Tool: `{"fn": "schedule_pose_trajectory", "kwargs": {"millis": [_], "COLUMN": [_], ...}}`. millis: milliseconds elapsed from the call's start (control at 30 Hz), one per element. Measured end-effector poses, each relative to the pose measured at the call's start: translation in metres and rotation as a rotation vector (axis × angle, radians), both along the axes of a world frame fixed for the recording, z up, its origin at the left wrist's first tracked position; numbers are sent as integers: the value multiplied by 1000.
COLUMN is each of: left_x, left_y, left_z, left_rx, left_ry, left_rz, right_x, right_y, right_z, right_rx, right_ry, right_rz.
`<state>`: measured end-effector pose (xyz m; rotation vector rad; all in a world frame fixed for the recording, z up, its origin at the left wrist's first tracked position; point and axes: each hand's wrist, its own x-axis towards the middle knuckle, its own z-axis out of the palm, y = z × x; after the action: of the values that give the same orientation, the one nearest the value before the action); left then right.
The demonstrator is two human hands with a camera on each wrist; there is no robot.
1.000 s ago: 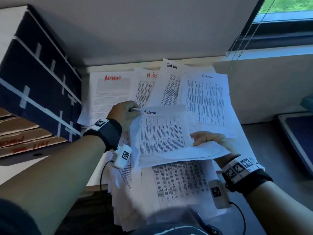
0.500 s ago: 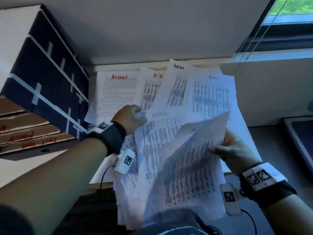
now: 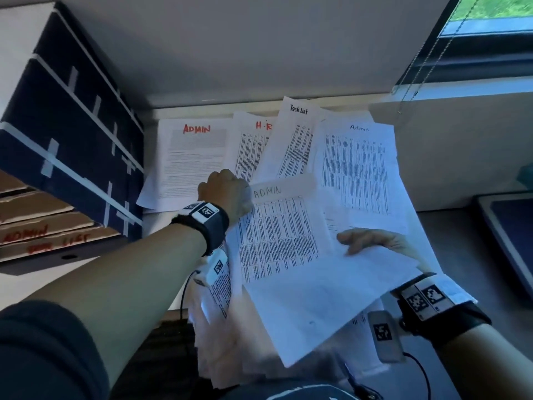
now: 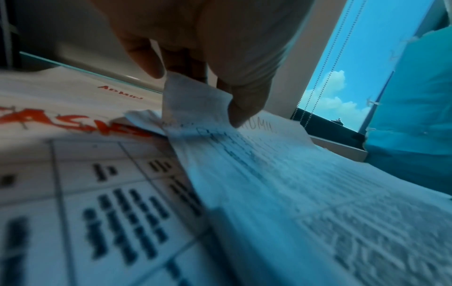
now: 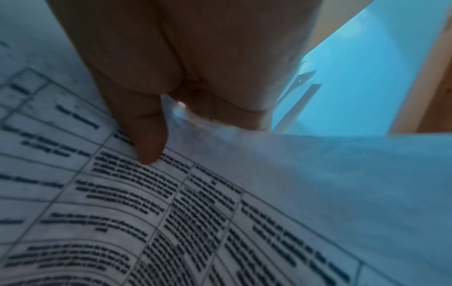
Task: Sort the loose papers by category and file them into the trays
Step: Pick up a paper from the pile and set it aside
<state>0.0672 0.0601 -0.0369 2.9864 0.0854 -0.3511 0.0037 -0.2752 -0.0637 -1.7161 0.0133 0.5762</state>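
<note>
My left hand (image 3: 230,192) (image 4: 193,85) pinches the top left corner of a stack of printed papers held over my lap. The stack's top sheet (image 3: 277,229) reads "ADMIN" in pencil. My right hand (image 3: 372,241) (image 5: 186,120) pinches a flipped sheet (image 3: 326,301) at its edge, blank side up, at the stack's lower right; its thumb (image 5: 146,139) lies on the printed side. Spread on the desk behind are a red "ADMIN" sheet (image 3: 196,157), an "H.R" sheet (image 3: 252,151), a "Task List" sheet (image 3: 297,137) and an "Admin" sheet (image 3: 357,168). The dark blue tray rack (image 3: 72,134) stands at the left, with cardboard shelves (image 3: 43,235) lettered in red.
A wall runs behind the desk, with a window (image 3: 490,13) and a blind cord (image 3: 418,67) at the top right. A dark flat device (image 3: 510,241) lies on the lower surface at the right. A teal object (image 3: 527,174) shows at the right edge.
My right hand lifted the top "Admin" sheet off the stack and turned it over to the lower right, uncovering another "ADMIN" sheet. My left hand kept its hold on the stack's corner.
</note>
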Motion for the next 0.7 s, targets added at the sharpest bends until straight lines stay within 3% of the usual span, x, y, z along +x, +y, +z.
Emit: {"fn": "schedule_pose_trajectory", "kwargs": {"millis": [100, 433, 700], "left_x": [-3, -10, -10], "left_y": [5, -3, 8], "left_z": [-6, -6, -6], "left_rx": [-14, -37, -279], "left_ry": [-64, -39, -76], "left_rz": [-47, -59, 125], "right_x": [4, 7, 5], "right_y": [0, 12, 9], "right_z": [14, 12, 10], "right_rx": [222, 267, 269], "right_ry": [-30, -70, -103], "right_rz": [-46, -47, -56]}}
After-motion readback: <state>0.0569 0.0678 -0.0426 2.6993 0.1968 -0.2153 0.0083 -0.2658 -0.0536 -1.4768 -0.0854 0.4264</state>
